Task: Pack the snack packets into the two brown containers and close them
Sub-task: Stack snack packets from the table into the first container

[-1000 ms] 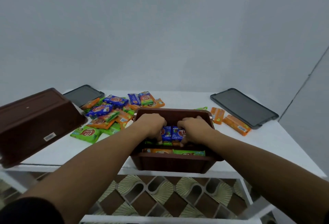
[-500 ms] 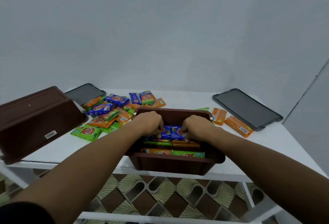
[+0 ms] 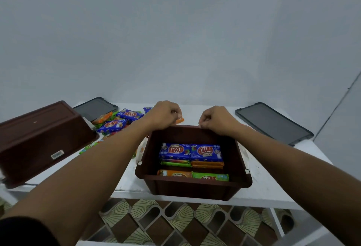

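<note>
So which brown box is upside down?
The brown container on the left, tipped bottom-up at the table's edge. The other brown container, between the arms, sits open side up with snack packets inside.

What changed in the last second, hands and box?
Both hands came up out of the open brown container, letting go of the blue packets, and moved to its far rim: left hand, right hand. The packets, overturned container and lids stayed put.

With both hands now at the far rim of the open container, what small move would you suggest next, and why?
Probably reach the left hand to the loose snack packets on the table's left. The open brown container holds only a few stacked packets with room above, so closing it seems premature. The right hand can steady the rim.
</note>
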### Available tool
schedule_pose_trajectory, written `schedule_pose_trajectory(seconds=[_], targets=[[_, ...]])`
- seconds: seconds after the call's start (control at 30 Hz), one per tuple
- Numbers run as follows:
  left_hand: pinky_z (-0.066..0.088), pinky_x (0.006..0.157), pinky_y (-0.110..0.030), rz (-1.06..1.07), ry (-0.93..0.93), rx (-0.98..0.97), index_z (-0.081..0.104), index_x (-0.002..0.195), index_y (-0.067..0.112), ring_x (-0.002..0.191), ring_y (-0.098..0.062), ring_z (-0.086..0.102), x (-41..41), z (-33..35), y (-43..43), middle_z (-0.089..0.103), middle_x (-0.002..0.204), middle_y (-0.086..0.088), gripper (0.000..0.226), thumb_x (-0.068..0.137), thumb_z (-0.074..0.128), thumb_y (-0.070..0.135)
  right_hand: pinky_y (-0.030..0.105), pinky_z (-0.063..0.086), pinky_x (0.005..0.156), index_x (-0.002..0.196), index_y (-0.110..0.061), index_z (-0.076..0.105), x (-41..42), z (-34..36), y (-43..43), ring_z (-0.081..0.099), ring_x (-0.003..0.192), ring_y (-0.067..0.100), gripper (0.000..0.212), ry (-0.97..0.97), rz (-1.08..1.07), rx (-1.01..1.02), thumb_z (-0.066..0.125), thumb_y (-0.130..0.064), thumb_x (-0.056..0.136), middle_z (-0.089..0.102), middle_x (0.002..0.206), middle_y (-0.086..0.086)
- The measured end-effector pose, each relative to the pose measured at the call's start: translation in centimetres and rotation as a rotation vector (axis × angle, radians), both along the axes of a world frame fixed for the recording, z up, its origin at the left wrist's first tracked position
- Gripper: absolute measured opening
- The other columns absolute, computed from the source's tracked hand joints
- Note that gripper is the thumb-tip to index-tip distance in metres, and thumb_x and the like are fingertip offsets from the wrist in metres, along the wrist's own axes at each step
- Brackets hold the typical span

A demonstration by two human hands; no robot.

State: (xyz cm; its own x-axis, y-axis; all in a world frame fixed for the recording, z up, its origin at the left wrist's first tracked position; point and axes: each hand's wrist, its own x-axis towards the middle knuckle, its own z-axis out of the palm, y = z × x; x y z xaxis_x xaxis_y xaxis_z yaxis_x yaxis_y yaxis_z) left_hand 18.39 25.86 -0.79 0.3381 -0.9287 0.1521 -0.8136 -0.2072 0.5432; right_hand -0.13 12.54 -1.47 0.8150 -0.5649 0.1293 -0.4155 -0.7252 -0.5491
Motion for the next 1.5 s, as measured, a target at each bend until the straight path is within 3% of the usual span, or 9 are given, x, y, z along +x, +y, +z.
schedule_pose_trajectory(seconds=[0.3,0.6,0.87,0.97,1.03,1.13,1.2,1.3,1.5], targets=[[0.05,0.064,-0.023,0.064,0.122,-0.192,0.075,0.093,0.011,0.076,-0.009,0.066,0.4,0.3,-3.6,0.07,0.081,0.003,0.019,0.094,0.071,0.03,0.022,0.04,0.057,0.076,-0.018,0.074,0.0,2.8,-3.9,0.054,0.061,0.003,0.01,-0.151,-0.192,-0.039,0.082,-0.021,0.08,0.064,0.067,-0.009],[0.049,0.059,-0.022,0.007,0.173,-0.086,0.074,0.09,0.009,0.067,-0.015,0.065,-1.4,-0.4,-10.5,0.072,0.081,-0.005,0.017,0.093,0.073,0.025,0.018,0.047,0.06,0.082,-0.012,0.08,-3.0,0.8,-10.6,0.063,0.071,0.006,0.008,-0.089,-0.273,0.026,0.084,-0.018,0.079,0.071,0.075,-0.006],[0.047,0.057,-0.021,-0.001,0.076,0.184,0.076,0.085,0.009,0.065,-0.015,0.067,-1.5,-1.7,-16.2,0.07,0.075,0.004,0.004,0.087,0.074,0.01,0.024,0.051,0.067,0.092,-0.008,0.078,-2.6,-2.8,-16.2,0.07,0.087,0.02,0.02,0.404,-0.182,-0.007,0.082,-0.025,0.082,0.073,0.092,0.003],[0.051,0.064,-0.028,-0.015,-0.004,0.338,0.075,0.082,0.013,0.07,-0.017,0.069,-1.6,-2.6,-17.8,0.069,0.074,0.006,0.004,0.084,0.078,0.011,0.025,0.044,0.063,0.075,-0.011,0.067,-2.4,-3.9,-18.1,0.058,0.078,0.02,0.032,0.655,-0.118,-0.155,0.077,-0.04,0.084,0.058,0.073,0.0],[0.055,0.068,-0.031,-0.033,-0.071,0.466,0.076,0.09,0.012,0.076,-0.019,0.068,-1.7,-3.1,-18.4,0.071,0.083,0.001,0.009,0.084,0.08,0.016,0.026,0.048,0.069,0.088,-0.009,0.073,-2.3,-4.7,-19.5,0.057,0.072,0.019,0.034,0.774,-0.1,-0.21,0.076,-0.043,0.083,0.053,0.067,-0.001],[0.05,0.053,-0.025,-0.042,-0.191,0.778,0.074,0.106,0.002,0.082,-0.023,0.068,-2.3,-3.7,-19.0,0.07,0.097,-0.008,0.034,0.086,0.079,0.03,0.029,0.049,0.096,0.137,-0.009,0.06,-3.2,-5.0,-20.4,0.064,0.107,0.022,0.058,0.931,0.015,-0.25,0.073,-0.036,0.088,0.068,0.114,0.005],[0.046,0.046,-0.023,-0.034,-0.239,0.934,0.074,0.105,0.001,0.091,-0.025,0.07,-2.2,-4.4,-18.9,0.067,0.096,-0.005,0.043,0.09,0.073,0.041,0.029,0.045,0.101,0.154,-0.018,0.038,-3.7,-5.1,-20.7,0.053,0.129,0.024,0.076,0.922,0.084,-0.205,0.075,-0.024,0.088,0.051,0.146,0.007],[0.055,0.064,-0.03,-0.039,-0.319,1.003,0.074,0.106,0.006,0.098,-0.026,0.069,-1.9,-5.7,-19.0,0.07,0.107,-0.007,0.041,0.092,0.067,0.044,0.035,0.047,0.104,0.155,-0.029,0.034,-3.7,-5.4,-22.1,0.051,0.131,0.025,0.09,0.899,0.233,-0.195,0.082,-0.017,0.08,0.047,0.15,0.004],[0.044,0.051,-0.024,-0.063,-0.334,1.015,0.067,0.121,0.007,0.105,-0.027,0.065,-2.5,-5.3,-19.2,0.065,0.121,-0.008,0.044,0.093,0.068,0.042,0.039,0.048,0.1,0.15,-0.03,0.043,-2.8,-5.2,-22.9,0.052,0.126,0.026,0.093,0.996,0.378,-0.314,0.089,-0.023,0.069,0.051,0.142,0.001]])
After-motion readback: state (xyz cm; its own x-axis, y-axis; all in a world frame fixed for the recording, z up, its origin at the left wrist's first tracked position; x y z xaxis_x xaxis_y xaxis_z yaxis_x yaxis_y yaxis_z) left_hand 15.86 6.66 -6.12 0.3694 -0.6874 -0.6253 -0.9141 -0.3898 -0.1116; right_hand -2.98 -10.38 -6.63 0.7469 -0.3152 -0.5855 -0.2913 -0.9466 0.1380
